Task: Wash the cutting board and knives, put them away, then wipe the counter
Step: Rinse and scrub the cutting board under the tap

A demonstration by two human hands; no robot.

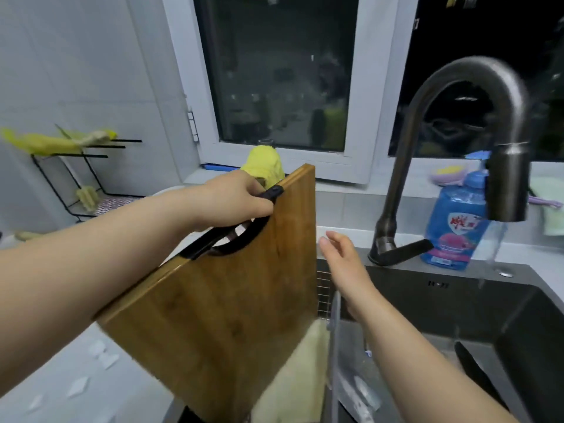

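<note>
The left hand [235, 199] had its fingers curled round the black handle of the rectangular brown wooden cutting board [229, 300], which hung tilted above the dark metal sink [442, 279]. At the board's three o'clock the right hand [341, 261] hovered, fingers loosely spread, holding nothing.

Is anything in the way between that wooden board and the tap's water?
Yes: the open right hand and its forearm lie between the cutting board, held by the left hand, and the faucet stream.
</note>
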